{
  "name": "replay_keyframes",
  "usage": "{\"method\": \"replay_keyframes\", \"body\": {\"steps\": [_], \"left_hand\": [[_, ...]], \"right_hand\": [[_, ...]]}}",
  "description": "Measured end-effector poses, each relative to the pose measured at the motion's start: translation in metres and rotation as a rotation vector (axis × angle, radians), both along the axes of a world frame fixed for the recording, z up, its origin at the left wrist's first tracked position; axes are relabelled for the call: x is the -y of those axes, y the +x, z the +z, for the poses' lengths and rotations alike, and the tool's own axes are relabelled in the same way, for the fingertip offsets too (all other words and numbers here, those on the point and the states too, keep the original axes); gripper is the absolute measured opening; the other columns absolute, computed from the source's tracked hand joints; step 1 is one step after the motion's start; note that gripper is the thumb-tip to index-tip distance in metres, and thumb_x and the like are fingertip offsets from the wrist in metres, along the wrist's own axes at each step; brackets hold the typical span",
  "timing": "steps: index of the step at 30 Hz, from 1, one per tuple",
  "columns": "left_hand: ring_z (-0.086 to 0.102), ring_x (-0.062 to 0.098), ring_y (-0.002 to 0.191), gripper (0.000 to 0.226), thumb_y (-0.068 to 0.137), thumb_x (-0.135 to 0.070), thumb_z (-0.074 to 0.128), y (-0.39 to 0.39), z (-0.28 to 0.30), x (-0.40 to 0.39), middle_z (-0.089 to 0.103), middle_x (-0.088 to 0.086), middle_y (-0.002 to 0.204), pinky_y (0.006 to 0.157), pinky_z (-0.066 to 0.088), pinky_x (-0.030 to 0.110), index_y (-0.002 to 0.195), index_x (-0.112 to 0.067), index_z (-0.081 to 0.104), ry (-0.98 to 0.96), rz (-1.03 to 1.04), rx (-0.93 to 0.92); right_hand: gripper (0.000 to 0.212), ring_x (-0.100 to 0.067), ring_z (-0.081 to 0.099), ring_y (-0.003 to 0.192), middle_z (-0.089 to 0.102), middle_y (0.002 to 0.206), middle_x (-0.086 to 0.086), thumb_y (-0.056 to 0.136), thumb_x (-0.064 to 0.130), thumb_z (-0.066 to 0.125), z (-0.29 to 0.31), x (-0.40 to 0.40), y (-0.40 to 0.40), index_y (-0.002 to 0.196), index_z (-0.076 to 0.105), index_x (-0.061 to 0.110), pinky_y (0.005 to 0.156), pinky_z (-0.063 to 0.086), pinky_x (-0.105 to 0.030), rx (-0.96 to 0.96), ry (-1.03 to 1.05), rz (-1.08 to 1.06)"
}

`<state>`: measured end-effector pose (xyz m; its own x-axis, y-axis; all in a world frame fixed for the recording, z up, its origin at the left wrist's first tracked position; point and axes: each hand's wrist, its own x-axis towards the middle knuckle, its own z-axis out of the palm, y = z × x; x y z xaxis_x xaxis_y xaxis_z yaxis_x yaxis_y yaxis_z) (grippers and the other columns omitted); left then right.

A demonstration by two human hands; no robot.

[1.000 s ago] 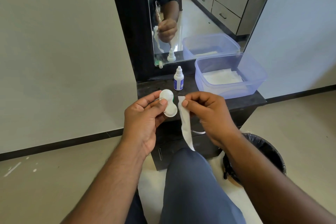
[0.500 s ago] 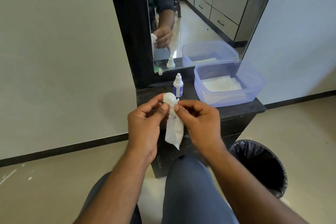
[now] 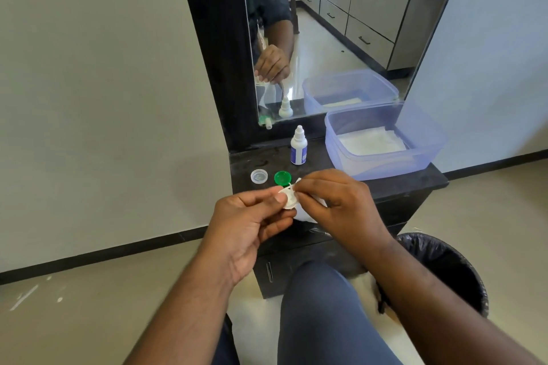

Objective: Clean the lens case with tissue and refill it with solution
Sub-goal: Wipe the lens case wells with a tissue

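Observation:
My left hand [image 3: 249, 228] pinches the white lens case [image 3: 290, 198] between thumb and fingers, just in front of the dark dresser top [image 3: 350, 187]. My right hand [image 3: 338, 204] pinches a white tissue [image 3: 305, 213] and presses it into the case; most of the tissue is hidden under this hand. Two loose caps lie on the dresser top behind the case, a clear white cap [image 3: 259, 176] and a green cap [image 3: 282, 178]. The small white solution bottle [image 3: 298, 146] with a blue label stands upright further back, capped.
A clear blue plastic box [image 3: 427, 154] holding folded tissues sits at the dresser's right. A mirror [image 3: 326, 24] rises behind it. A bin with a black liner [image 3: 444, 270] stands on the floor at the right. My knee [image 3: 326, 305] is below my hands.
My right hand brought the hanging tissue to the case and bunched it in. Both hands dropped lower in view, and the two caps on the dresser top came into sight.

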<state>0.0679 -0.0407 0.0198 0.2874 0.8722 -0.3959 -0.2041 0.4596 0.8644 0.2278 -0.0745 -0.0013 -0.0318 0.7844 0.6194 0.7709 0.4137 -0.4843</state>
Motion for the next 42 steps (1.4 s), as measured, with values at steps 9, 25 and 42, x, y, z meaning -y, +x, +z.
{"method": "replay_keyframes", "body": {"steps": [9, 25, 42], "left_hand": [[0.074, 0.021, 0.070, 0.015, 0.081, 0.004, 0.068, -0.006, 0.007, 0.001, 0.076, 0.014, 0.084, 0.062, 0.060, 0.026, 0.093, -0.002, 0.073, 0.055, 0.048, -0.050], [0.073, 0.021, 0.066, 0.012, 0.081, -0.004, 0.072, -0.019, -0.007, -0.037, 0.075, 0.013, 0.076, 0.057, 0.059, 0.026, 0.093, -0.004, 0.074, 0.139, 0.011, -0.360], [0.070, 0.020, 0.057, 0.013, 0.079, 0.001, 0.074, -0.011, -0.021, -0.044, 0.073, 0.017, 0.075, 0.054, 0.059, 0.029, 0.091, -0.002, 0.070, 0.148, -0.022, -0.432]], "right_hand": [[0.015, -0.019, 0.065, 0.084, 0.073, 0.090, -0.005, 0.079, 0.010, 0.073, 0.003, 0.001, 0.009, 0.094, 0.074, 0.008, 0.071, 0.057, -0.038, 0.050, 0.016, -0.027], [0.013, -0.020, 0.062, 0.080, 0.072, 0.085, -0.004, 0.079, 0.011, 0.074, 0.012, -0.006, 0.035, 0.091, 0.075, 0.008, 0.068, 0.053, -0.036, 0.096, 0.016, -0.019], [0.019, -0.019, 0.061, 0.085, 0.074, 0.096, -0.005, 0.078, 0.016, 0.075, 0.032, -0.016, 0.050, 0.098, 0.075, 0.014, 0.070, 0.051, -0.031, 0.246, -0.174, -0.007]]}}
